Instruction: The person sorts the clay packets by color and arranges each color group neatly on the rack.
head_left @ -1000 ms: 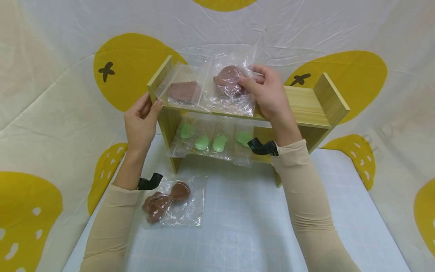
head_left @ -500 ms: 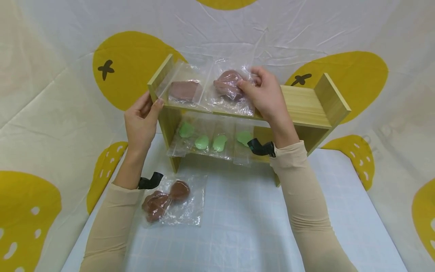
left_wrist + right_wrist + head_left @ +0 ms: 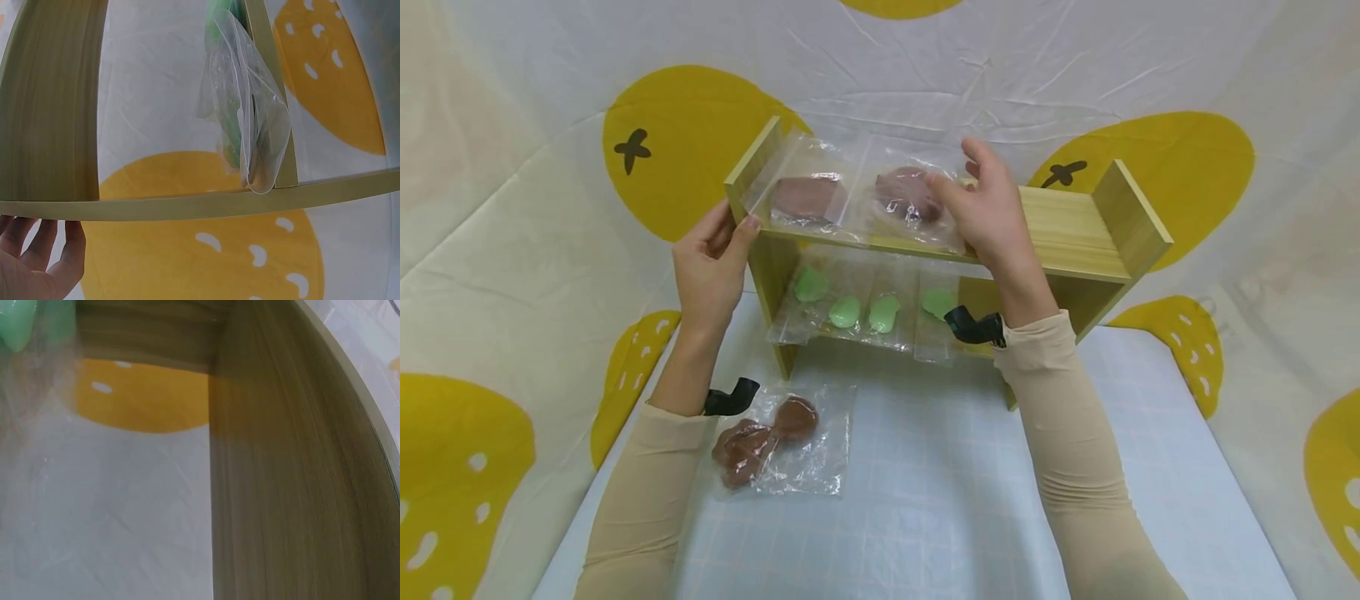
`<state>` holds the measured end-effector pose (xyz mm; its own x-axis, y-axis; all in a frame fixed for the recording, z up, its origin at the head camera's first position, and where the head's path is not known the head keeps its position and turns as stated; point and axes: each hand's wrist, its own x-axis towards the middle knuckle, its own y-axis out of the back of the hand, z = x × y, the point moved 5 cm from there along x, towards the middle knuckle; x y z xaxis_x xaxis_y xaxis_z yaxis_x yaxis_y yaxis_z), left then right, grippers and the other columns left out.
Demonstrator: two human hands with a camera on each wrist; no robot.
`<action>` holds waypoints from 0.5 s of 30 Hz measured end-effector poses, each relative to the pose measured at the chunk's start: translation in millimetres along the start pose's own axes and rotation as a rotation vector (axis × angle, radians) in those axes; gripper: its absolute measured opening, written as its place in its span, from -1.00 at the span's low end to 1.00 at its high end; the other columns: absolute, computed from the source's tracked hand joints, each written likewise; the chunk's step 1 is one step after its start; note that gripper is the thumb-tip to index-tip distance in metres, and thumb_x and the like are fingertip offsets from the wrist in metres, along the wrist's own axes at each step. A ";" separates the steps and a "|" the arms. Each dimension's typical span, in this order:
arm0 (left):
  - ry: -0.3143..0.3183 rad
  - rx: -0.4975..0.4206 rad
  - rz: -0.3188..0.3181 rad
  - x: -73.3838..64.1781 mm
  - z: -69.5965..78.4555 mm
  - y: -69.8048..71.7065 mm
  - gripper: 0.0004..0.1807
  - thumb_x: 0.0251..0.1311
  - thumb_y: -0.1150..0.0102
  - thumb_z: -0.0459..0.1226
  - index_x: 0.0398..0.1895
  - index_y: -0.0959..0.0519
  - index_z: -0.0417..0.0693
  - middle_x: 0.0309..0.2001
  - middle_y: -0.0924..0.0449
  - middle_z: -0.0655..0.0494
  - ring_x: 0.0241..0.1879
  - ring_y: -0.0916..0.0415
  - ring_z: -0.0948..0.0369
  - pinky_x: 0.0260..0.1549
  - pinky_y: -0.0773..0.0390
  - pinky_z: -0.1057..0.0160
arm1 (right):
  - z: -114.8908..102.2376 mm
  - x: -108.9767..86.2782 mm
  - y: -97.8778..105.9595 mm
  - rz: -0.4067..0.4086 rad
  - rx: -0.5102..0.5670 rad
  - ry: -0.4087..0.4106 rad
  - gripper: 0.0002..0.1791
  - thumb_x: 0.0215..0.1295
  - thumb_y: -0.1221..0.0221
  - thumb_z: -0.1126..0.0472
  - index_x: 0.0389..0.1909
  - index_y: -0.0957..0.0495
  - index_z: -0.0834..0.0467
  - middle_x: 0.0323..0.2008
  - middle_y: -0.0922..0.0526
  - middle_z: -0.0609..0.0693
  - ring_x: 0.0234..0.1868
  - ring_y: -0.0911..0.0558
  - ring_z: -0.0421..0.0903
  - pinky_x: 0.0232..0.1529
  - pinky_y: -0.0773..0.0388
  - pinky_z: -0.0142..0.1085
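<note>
A two-tier wooden shelf (image 3: 1071,229) stands ahead. My left hand (image 3: 709,271) grips its left side panel, thumb at the front edge; in the left wrist view, fingertips meet the panel (image 3: 187,207). On the top tier lie two clear bags: one with a flat brown piece (image 3: 807,198), the other with a rounded brown lump (image 3: 904,193). My right hand (image 3: 992,212) is over the second bag's right side, thumb overlapping the lump and fingers loosely extended. The right wrist view shows the shelf's inside and no hand.
Clear bags with green pieces (image 3: 883,314) lie along the lower tier, their edges hanging over its front. On the pale checked tablecloth (image 3: 917,500), beside my left forearm, lies another clear bag with brown lumps (image 3: 796,418). A patterned cloth (image 3: 895,75) hangs behind the shelf.
The bag with the rounded lump has come down flatter onto the top tier. My right fingers have loosened from it. The left hand stays on the side panel.
</note>
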<state>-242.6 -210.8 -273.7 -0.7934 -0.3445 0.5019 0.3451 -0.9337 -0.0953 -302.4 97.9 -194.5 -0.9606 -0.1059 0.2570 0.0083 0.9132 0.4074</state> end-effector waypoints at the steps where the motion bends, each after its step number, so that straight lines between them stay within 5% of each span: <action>1: 0.002 0.002 0.001 0.3 0.1 0.4 -0.58 0.29 -0.32 -0.27 0.23 -0.61 0.02 0.16 -0.61 -0.02 0.14 -0.58 0.12 0.09 -0.56 0.21 | -0.5 0.2 0.3 0.010 0.007 0.003 -0.19 0.38 -0.24 0.09 0.55 -0.11 0.16 0.52 -0.16 -0.04 0.47 -0.18 -0.13 0.38 -0.18 -0.41; 9: -0.007 -0.026 0.014 2.9 1.6 1.5 -0.59 0.28 -0.33 -0.29 0.21 -0.62 -0.02 0.16 -0.61 -0.05 0.14 -0.57 0.11 0.08 -0.56 0.21 | -7.8 -2.2 4.2 0.112 0.176 0.109 -0.32 0.37 -0.26 0.20 0.45 -0.29 0.21 0.38 -0.37 0.03 0.34 -0.37 -0.15 0.31 -0.29 -0.43; 15: 0.001 -0.048 0.012 2.2 1.2 -0.5 -0.58 0.26 -0.34 -0.31 0.20 -0.63 -0.04 0.15 -0.62 -0.06 0.13 -0.58 0.10 0.08 -0.56 0.21 | -14.3 -22.2 10.7 0.163 0.278 0.210 -0.46 0.33 -0.28 0.30 0.33 -0.44 0.22 0.15 -0.55 0.10 0.15 -0.53 -0.03 0.20 -0.48 -0.30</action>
<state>-244.0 -211.0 -271.5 -0.7897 -0.3557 0.4998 0.3303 -0.9331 -0.1421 -277.0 104.4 -183.4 -0.8749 -0.0028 0.4843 0.0526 0.9935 0.1008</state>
